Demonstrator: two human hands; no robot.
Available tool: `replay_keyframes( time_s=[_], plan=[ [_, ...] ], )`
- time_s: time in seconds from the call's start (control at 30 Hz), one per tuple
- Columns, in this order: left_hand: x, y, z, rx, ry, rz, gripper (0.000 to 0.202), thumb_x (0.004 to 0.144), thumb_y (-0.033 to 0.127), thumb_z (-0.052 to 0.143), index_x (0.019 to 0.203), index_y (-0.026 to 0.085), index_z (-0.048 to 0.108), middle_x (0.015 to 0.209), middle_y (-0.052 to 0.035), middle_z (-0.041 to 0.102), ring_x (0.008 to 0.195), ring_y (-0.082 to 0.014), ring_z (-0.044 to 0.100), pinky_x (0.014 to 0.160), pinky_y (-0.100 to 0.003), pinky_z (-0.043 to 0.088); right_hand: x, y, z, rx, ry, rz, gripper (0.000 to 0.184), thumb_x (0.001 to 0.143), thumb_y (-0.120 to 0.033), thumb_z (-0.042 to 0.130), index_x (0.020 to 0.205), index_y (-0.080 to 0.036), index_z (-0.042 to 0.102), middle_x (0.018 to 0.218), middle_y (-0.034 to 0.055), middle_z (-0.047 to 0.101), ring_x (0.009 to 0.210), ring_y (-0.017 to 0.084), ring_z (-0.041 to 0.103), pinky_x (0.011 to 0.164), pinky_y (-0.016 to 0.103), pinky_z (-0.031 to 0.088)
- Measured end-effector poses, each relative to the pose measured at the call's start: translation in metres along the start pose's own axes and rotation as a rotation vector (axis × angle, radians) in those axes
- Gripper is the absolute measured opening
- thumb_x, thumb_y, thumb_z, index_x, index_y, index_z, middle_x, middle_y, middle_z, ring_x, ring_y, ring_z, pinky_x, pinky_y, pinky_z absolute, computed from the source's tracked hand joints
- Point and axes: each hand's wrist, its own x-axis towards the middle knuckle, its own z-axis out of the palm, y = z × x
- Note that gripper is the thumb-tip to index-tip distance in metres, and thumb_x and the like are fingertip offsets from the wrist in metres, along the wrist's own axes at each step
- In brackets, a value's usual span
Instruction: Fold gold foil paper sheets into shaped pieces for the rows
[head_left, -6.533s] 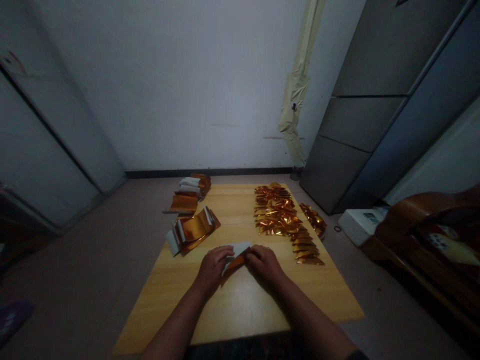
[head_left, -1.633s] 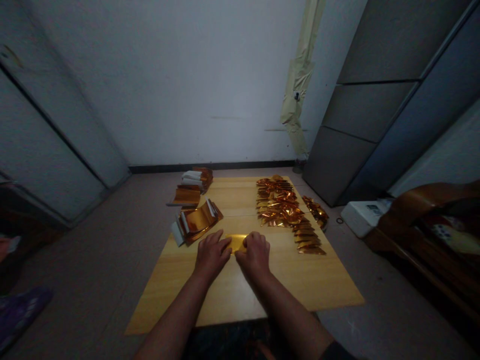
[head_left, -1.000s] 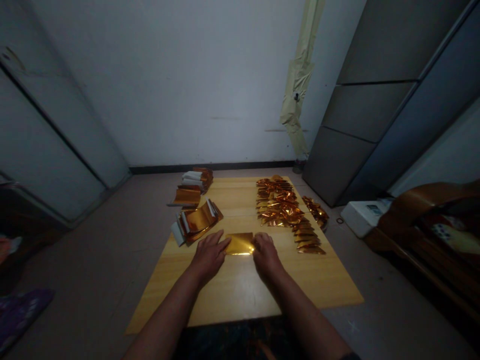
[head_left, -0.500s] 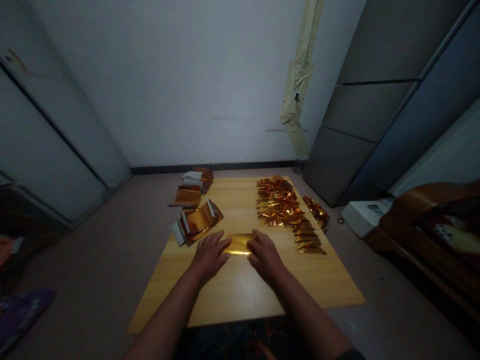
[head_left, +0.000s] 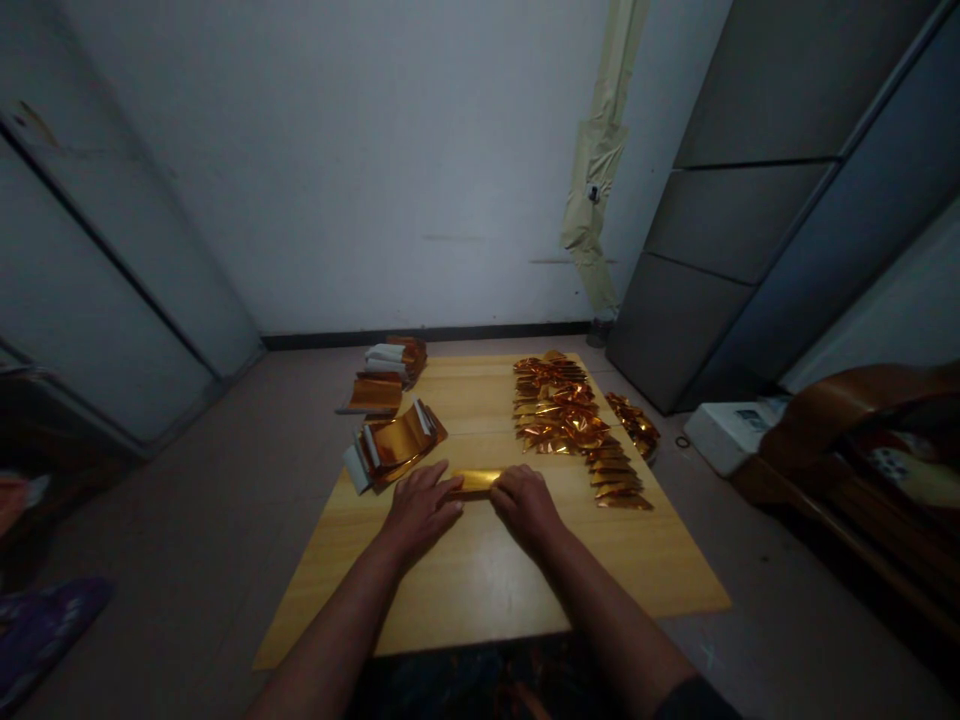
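Gold foil strip pressed under left hand and right hand, palms down.

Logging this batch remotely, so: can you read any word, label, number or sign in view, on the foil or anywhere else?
Nothing can be read clearly.
The narrow gold foil strip shows no lettering.
The white plastic box on the floor has a dark panel on top, too small and blurred to read.
The small dark tag on the long pale cloth is also unreadable.
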Motion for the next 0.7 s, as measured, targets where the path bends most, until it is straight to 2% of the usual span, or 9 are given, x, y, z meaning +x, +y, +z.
replay_keyframes(
  time_s=[0.1,0.17,0.37,0.57,0.7],
  plan=[
    [0.008,0.005,0.001,-0.042,0.040,-0.090,0.029,0.089,0.037,0.051,0.108,0.032,0.072,0.138,-0.0025,0.056,0.128,-0.0265,0.046,0.105,-0.048,0.033,0.009,-0.003,-0.003,0.003,-0.030,0.079,0.023,0.093,-0.023,0.048,0.080,-0.020,0.068,0.082,-0.0002,0.066,0.079,0.013,0.052,0.069,0.024,0.029],
    [0.014,0.008,0.004,-0.070,0.074,-0.146,0.030,0.091,0.037,0.047,0.097,0.029,0.075,0.133,-0.0022,0.060,0.125,-0.0259,0.049,0.103,-0.048,0.034,0.014,-0.005,-0.003,-0.021,-0.044,0.141,0.023,0.093,-0.024,0.047,0.084,-0.020,0.068,0.083,0.0000,0.067,0.077,0.013,0.054,0.067,0.024,0.028],
    [0.023,0.012,0.013,-0.106,0.168,-0.256,0.020,0.084,0.034,0.055,0.086,0.025,0.073,0.129,-0.0013,0.063,0.122,-0.0247,0.052,0.102,-0.045,0.035,0.023,-0.010,-0.002,-0.147,-0.062,0.209,0.020,0.094,-0.030,0.049,0.092,-0.022,0.066,0.092,0.0021,0.070,0.080,0.015,0.058,0.066,0.025,0.027],
    [0.022,0.020,0.010,-0.098,0.170,-0.312,0.013,0.077,0.031,0.061,0.070,0.024,0.069,0.128,0.0008,0.062,0.119,-0.0255,0.052,0.097,-0.044,0.038,0.026,-0.012,-0.002,-0.233,-0.093,0.263,0.020,0.094,-0.037,0.050,0.092,-0.022,0.064,0.091,0.0024,0.069,0.078,0.016,0.059,0.063,0.027,0.026],
    [0.023,0.025,0.008,-0.043,0.184,-0.308,0.015,0.076,0.030,0.060,0.065,0.022,0.065,0.125,-0.0003,0.063,0.118,-0.0254,0.052,0.095,-0.042,0.039,0.027,-0.011,0.000,-0.256,-0.085,0.254,0.016,0.092,-0.034,0.052,0.093,-0.022,0.062,0.090,0.0025,0.070,0.079,0.016,0.060,0.063,0.027,0.025]
  ],
)
